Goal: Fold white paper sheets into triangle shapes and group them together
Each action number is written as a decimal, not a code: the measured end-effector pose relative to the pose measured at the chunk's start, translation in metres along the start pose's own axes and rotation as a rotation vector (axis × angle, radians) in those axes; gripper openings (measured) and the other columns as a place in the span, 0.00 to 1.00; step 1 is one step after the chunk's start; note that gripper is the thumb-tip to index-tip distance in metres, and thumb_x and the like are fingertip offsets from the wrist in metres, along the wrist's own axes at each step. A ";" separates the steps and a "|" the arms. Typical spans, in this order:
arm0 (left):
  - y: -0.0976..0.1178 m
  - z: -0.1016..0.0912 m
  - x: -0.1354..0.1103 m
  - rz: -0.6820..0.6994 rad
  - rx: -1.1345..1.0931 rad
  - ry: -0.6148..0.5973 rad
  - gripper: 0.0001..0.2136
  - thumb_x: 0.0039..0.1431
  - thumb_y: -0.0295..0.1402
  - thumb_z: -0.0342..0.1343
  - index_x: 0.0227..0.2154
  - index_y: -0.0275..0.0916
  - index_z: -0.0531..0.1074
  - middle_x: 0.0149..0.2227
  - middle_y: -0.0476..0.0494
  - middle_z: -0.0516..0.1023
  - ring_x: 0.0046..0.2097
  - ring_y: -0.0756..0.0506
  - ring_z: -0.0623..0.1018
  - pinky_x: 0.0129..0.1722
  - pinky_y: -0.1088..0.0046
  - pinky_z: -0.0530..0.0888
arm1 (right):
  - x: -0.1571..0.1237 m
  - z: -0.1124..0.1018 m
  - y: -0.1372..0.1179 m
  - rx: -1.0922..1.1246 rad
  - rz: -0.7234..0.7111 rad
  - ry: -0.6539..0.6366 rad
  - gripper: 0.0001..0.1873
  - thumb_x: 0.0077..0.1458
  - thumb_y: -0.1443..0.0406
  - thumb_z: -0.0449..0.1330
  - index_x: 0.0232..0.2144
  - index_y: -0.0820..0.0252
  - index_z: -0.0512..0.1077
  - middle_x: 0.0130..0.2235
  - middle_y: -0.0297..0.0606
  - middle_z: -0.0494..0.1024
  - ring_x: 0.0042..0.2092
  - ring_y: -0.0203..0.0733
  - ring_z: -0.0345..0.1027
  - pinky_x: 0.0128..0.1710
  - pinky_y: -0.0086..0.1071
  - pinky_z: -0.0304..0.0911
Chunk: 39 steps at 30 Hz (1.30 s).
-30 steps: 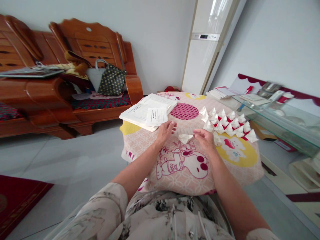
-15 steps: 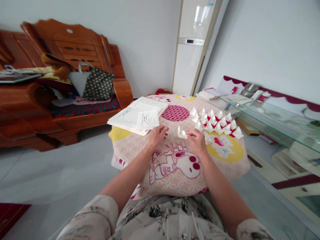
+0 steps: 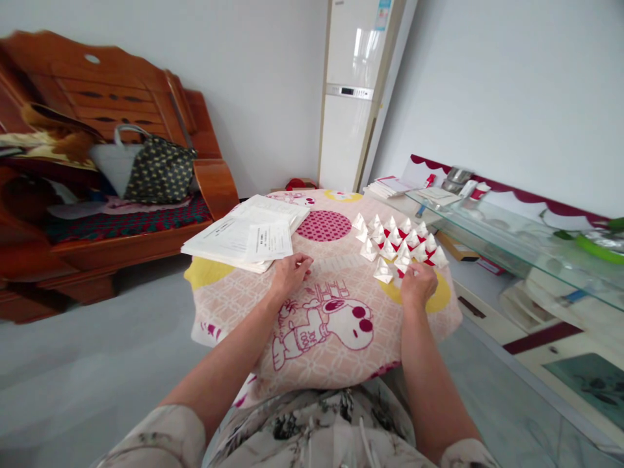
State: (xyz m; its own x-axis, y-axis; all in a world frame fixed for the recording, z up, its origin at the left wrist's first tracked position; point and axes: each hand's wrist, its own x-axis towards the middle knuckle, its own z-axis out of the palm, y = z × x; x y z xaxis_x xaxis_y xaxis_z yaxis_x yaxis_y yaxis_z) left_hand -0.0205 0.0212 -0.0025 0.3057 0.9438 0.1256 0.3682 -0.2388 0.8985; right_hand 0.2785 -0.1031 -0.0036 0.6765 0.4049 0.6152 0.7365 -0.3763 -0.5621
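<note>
My right hand (image 3: 418,285) is at the near edge of a cluster of small white and red folded paper pieces (image 3: 396,238) on a cartoon-printed tablecloth (image 3: 336,338). Its fingertips pinch one white folded piece (image 3: 402,264) that sits against the cluster. My left hand (image 3: 289,273) rests on the cloth with its fingers loosely spread and nothing in it. It lies just in front of a stack of white printed sheets (image 3: 244,235).
A wooden bench (image 3: 97,227) with a dotted bag (image 3: 158,170) stands at the left. A tall white air conditioner (image 3: 348,97) is behind the table. A glass shelf (image 3: 517,244) with papers and cups runs along the right.
My right hand carried the folded piece from the middle of the cloth rightward to the cluster. My left hand stayed by the paper stack. My head turned to the right.
</note>
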 end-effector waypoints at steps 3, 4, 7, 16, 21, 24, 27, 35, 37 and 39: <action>0.001 -0.001 0.000 -0.021 0.008 0.003 0.12 0.60 0.41 0.53 0.35 0.39 0.76 0.26 0.47 0.80 0.28 0.48 0.79 0.30 0.76 0.74 | -0.003 -0.003 -0.005 -0.127 0.046 -0.120 0.15 0.50 0.72 0.53 0.30 0.65 0.80 0.34 0.52 0.80 0.39 0.53 0.70 0.41 0.40 0.62; 0.002 -0.001 -0.001 -0.021 0.008 0.002 0.11 0.60 0.40 0.53 0.35 0.39 0.76 0.26 0.47 0.80 0.27 0.48 0.79 0.30 0.76 0.74 | -0.003 -0.004 -0.007 -0.161 0.057 -0.146 0.15 0.50 0.72 0.53 0.31 0.66 0.81 0.35 0.53 0.80 0.39 0.53 0.70 0.41 0.40 0.61; 0.003 -0.002 -0.001 -0.021 0.009 -0.003 0.11 0.60 0.40 0.53 0.35 0.40 0.76 0.26 0.47 0.80 0.27 0.48 0.79 0.30 0.75 0.75 | -0.004 -0.005 -0.011 -0.221 0.053 -0.185 0.17 0.51 0.72 0.52 0.33 0.68 0.82 0.35 0.55 0.80 0.39 0.53 0.71 0.39 0.40 0.60; 0.008 -0.002 -0.003 -0.039 0.011 -0.011 0.10 0.59 0.39 0.54 0.35 0.40 0.76 0.26 0.48 0.79 0.27 0.48 0.79 0.30 0.76 0.74 | -0.005 -0.003 -0.009 -0.269 0.016 -0.158 0.17 0.49 0.72 0.52 0.31 0.68 0.82 0.33 0.55 0.80 0.35 0.52 0.70 0.36 0.39 0.59; 0.010 -0.003 -0.004 -0.054 0.020 -0.011 0.10 0.59 0.38 0.54 0.35 0.39 0.77 0.24 0.48 0.79 0.26 0.48 0.78 0.28 0.76 0.74 | -0.005 -0.003 -0.009 -0.251 -0.002 -0.158 0.17 0.48 0.72 0.52 0.30 0.68 0.81 0.32 0.56 0.79 0.36 0.54 0.70 0.37 0.41 0.60; 0.012 -0.004 -0.005 -0.059 0.030 -0.006 0.10 0.59 0.38 0.54 0.35 0.39 0.77 0.24 0.48 0.79 0.26 0.48 0.78 0.29 0.76 0.73 | -0.003 -0.003 -0.009 -0.215 -0.013 -0.151 0.16 0.47 0.72 0.52 0.28 0.67 0.80 0.31 0.54 0.78 0.36 0.54 0.69 0.39 0.42 0.60; 0.013 -0.004 -0.005 -0.059 0.035 -0.006 0.09 0.59 0.38 0.54 0.34 0.39 0.76 0.24 0.48 0.79 0.26 0.49 0.78 0.28 0.76 0.73 | -0.005 -0.007 -0.015 -0.124 -0.090 -0.045 0.14 0.50 0.69 0.53 0.31 0.65 0.79 0.34 0.52 0.79 0.39 0.53 0.69 0.43 0.41 0.60; 0.014 -0.004 -0.005 -0.074 0.009 -0.020 0.09 0.60 0.37 0.53 0.35 0.39 0.76 0.25 0.48 0.79 0.26 0.49 0.78 0.29 0.76 0.74 | -0.034 -0.014 -0.025 -0.048 -0.110 -0.234 0.15 0.61 0.59 0.55 0.34 0.62 0.78 0.30 0.44 0.79 0.33 0.45 0.68 0.35 0.33 0.57; 0.013 -0.004 -0.005 -0.064 0.017 -0.029 0.10 0.59 0.38 0.54 0.35 0.39 0.76 0.25 0.48 0.79 0.27 0.48 0.78 0.29 0.76 0.74 | -0.035 -0.013 -0.025 -0.096 -0.102 -0.303 0.14 0.60 0.59 0.58 0.40 0.62 0.79 0.31 0.44 0.80 0.34 0.46 0.69 0.34 0.33 0.56; 0.012 -0.004 -0.005 -0.061 0.019 -0.036 0.10 0.60 0.38 0.54 0.35 0.39 0.77 0.26 0.47 0.79 0.27 0.48 0.79 0.29 0.76 0.74 | -0.034 -0.013 -0.025 -0.153 -0.118 -0.343 0.13 0.59 0.62 0.59 0.42 0.60 0.79 0.32 0.44 0.80 0.35 0.46 0.70 0.34 0.33 0.56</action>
State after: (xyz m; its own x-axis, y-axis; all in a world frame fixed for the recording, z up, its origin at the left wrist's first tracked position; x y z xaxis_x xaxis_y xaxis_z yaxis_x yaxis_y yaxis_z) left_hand -0.0208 0.0149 0.0093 0.3132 0.9480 0.0558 0.4038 -0.1861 0.8957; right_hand 0.2372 -0.1179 -0.0032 0.5684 0.6982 0.4353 0.8176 -0.4202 -0.3936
